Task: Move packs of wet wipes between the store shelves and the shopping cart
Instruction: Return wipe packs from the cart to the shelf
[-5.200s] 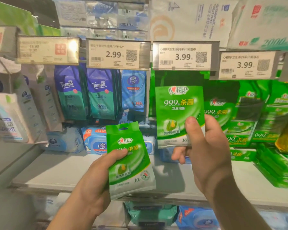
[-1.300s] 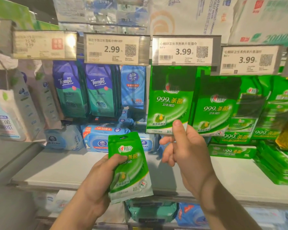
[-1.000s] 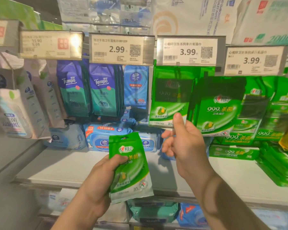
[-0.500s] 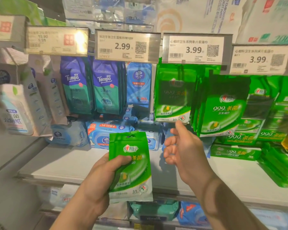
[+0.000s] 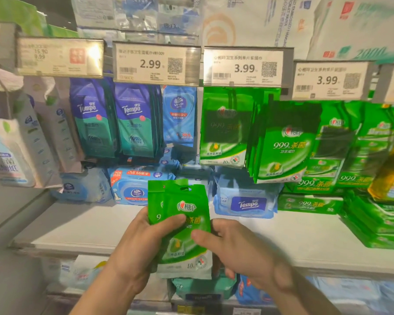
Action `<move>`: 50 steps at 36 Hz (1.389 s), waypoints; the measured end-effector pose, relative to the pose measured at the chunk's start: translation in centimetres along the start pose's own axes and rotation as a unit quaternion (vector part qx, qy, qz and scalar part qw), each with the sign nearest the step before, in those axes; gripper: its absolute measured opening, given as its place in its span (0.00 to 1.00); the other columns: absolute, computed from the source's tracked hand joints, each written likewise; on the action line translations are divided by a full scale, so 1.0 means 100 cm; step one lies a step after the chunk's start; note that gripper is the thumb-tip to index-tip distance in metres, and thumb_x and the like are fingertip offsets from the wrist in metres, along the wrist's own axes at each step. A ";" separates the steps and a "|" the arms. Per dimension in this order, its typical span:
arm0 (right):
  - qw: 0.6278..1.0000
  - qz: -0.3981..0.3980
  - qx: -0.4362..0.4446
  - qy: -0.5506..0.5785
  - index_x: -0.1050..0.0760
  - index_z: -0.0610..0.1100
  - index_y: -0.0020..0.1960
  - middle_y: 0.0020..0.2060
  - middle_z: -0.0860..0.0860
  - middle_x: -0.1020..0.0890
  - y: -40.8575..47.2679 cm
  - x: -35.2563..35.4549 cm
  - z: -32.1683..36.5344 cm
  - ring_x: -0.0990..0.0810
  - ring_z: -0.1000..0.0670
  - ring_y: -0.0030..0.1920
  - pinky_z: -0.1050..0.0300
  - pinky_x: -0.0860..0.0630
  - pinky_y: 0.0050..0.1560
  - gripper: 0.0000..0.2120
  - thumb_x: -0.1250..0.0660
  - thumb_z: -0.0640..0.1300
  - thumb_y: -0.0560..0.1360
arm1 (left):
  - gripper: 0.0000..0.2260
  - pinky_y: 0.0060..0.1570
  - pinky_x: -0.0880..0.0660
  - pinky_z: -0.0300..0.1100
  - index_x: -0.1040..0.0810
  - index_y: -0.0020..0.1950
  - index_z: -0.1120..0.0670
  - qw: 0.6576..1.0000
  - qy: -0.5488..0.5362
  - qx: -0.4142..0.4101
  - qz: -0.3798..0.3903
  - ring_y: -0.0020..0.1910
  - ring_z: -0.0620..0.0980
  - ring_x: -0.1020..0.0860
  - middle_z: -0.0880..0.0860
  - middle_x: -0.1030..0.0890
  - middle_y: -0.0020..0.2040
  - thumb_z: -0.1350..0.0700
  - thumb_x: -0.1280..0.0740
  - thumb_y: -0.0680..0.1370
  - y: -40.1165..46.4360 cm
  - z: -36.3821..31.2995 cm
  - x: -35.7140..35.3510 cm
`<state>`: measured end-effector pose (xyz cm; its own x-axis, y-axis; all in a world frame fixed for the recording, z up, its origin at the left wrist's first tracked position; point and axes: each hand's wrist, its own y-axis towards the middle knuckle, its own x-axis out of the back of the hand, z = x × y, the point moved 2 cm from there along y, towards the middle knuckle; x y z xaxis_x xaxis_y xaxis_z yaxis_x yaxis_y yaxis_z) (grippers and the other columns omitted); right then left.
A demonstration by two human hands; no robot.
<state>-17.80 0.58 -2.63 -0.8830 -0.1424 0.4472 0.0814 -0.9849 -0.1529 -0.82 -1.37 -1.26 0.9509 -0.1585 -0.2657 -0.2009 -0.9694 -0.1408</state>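
In front of the shelf, my left hand [image 5: 137, 248] grips a green wet-wipe pack [image 5: 189, 214], thumb across its front. The edge of a second green pack [image 5: 155, 201] shows behind it on the left, in the same hand. My right hand [image 5: 241, 253] pinches the front pack's right side, thumb on its face and fingers curled behind. More green packs [image 5: 223, 133] hang on hooks under the 3.99 price tags, the nearest one [image 5: 282, 142] tilted slightly.
Blue Tempo packs [image 5: 132, 123] hang to the left under the 2.99 tag. Blue wipe packs [image 5: 246, 201] and flat green packs [image 5: 309, 203] lie on the white shelf [image 5: 89, 228]. A lower shelf holds more packs. No cart is in view.
My right hand let go of the pack now hanging on the hook, dropped down and left, and took hold of the pack in my left hand. A second pack's edge now shows behind it.
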 end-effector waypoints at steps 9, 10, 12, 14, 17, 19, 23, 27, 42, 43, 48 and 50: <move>0.993 -0.065 -0.037 0.090 0.32 0.48 0.56 0.56 0.27 0.24 -0.007 0.011 -0.009 0.14 0.39 0.33 0.58 0.32 0.23 0.12 0.39 0.57 0.82 | 0.08 0.58 0.22 0.59 0.18 0.55 0.55 0.997 -0.015 0.020 -0.067 0.51 0.60 0.16 0.57 0.13 0.50 0.61 0.33 0.79 0.002 -0.005 0.003; 0.992 -0.085 -0.030 0.087 0.32 0.49 0.57 0.55 0.29 0.23 -0.010 0.014 -0.006 0.15 0.41 0.31 0.56 0.31 0.25 0.11 0.39 0.56 0.83 | 0.08 0.59 0.23 0.60 0.19 0.55 0.55 0.997 -0.013 0.020 -0.071 0.52 0.61 0.16 0.57 0.13 0.50 0.62 0.34 0.78 0.002 -0.006 0.003; 0.989 -0.118 -0.019 0.084 0.32 0.51 0.58 0.47 0.37 0.23 -0.015 0.018 -0.001 0.20 0.47 0.25 0.47 0.25 0.30 0.09 0.38 0.55 0.82 | 0.08 0.60 0.23 0.61 0.19 0.55 0.56 0.997 -0.007 0.017 -0.073 0.52 0.62 0.16 0.58 0.14 0.50 0.64 0.35 0.78 0.002 -0.006 0.003; 0.987 -0.146 0.003 0.067 0.30 0.51 0.56 0.42 0.45 0.25 -0.019 0.022 0.002 0.24 0.52 0.24 0.44 0.18 0.35 0.09 0.36 0.54 0.81 | 0.09 0.62 0.25 0.63 0.19 0.54 0.57 0.998 0.001 0.010 -0.070 0.54 0.63 0.17 0.59 0.14 0.50 0.67 0.36 0.78 0.002 -0.006 0.004; 0.978 -0.200 0.058 0.011 0.26 0.55 0.50 0.41 0.52 0.18 -0.022 0.033 0.003 0.21 0.54 0.34 0.48 0.17 0.37 0.07 0.32 0.57 0.78 | 0.12 0.64 0.27 0.64 0.19 0.56 0.58 0.998 0.001 0.008 -0.066 0.56 0.64 0.18 0.59 0.14 0.51 0.68 0.37 0.78 0.002 -0.005 0.004; 0.973 -0.214 0.087 0.015 0.26 0.58 0.46 0.39 0.53 0.16 -0.026 0.038 0.006 0.19 0.54 0.36 0.53 0.20 0.39 0.10 0.30 0.62 0.72 | 0.12 0.65 0.27 0.64 0.19 0.57 0.58 0.998 0.001 0.008 -0.065 0.56 0.63 0.17 0.59 0.14 0.52 0.68 0.37 0.78 0.004 -0.004 0.004; 0.958 -0.231 0.166 0.021 0.23 0.53 0.44 0.37 0.53 0.15 -0.040 0.047 0.018 0.18 0.53 0.37 0.60 0.24 0.40 0.16 0.32 0.65 0.65 | 0.11 0.64 0.27 0.63 0.18 0.55 0.59 0.998 0.005 0.008 -0.064 0.54 0.63 0.17 0.60 0.14 0.50 0.69 0.37 0.78 0.005 -0.004 0.002; 0.943 -0.264 0.182 0.091 0.24 0.50 0.43 0.33 0.55 0.18 -0.047 0.052 0.033 0.27 0.58 0.25 0.68 0.32 0.24 0.19 0.34 0.64 0.62 | 0.12 0.62 0.25 0.61 0.18 0.56 0.59 0.998 0.002 0.013 -0.061 0.53 0.63 0.17 0.61 0.14 0.51 0.69 0.38 0.78 0.005 -0.004 0.000; 0.881 -0.330 0.248 0.232 0.27 0.48 0.48 0.32 0.47 0.19 -0.032 0.061 0.071 0.27 0.48 0.20 0.59 0.32 0.18 0.06 0.37 0.51 0.78 | 0.11 0.56 0.21 0.56 0.19 0.55 0.59 0.998 0.006 0.032 -0.058 0.46 0.60 0.16 0.61 0.14 0.50 0.68 0.37 0.78 0.003 -0.002 0.000; 0.878 -0.330 0.251 0.237 0.27 0.48 0.49 0.34 0.45 0.18 -0.031 0.060 0.072 0.26 0.48 0.22 0.59 0.31 0.19 0.07 0.37 0.51 0.78 | 0.11 0.57 0.21 0.57 0.19 0.56 0.60 0.998 0.005 0.032 -0.058 0.47 0.60 0.16 0.61 0.14 0.50 0.68 0.37 0.78 0.003 -0.002 0.000; 0.878 -0.336 0.243 0.241 0.27 0.48 0.51 0.42 0.38 0.21 -0.023 0.057 0.069 0.24 0.49 0.26 0.57 0.27 0.23 0.05 0.38 0.48 0.84 | 0.11 0.63 0.26 0.64 0.19 0.56 0.60 0.997 0.005 0.029 -0.064 0.56 0.66 0.18 0.61 0.14 0.51 0.68 0.37 0.78 0.001 -0.004 0.001; 0.877 -0.332 0.235 0.255 0.28 0.47 0.53 0.37 0.43 0.23 -0.018 0.055 0.066 0.25 0.51 0.24 0.56 0.27 0.24 0.06 0.38 0.49 0.83 | 0.11 0.63 0.26 0.63 0.19 0.57 0.60 0.997 0.005 0.028 -0.067 0.56 0.65 0.18 0.61 0.14 0.50 0.69 0.37 0.78 0.000 -0.005 0.001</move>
<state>-19.72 0.92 5.92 -0.8902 0.4224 -0.1707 -0.4533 -0.7832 0.4256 -0.59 -1.46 -0.85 0.9723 -0.0297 -0.2318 -0.0838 -0.9702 -0.2273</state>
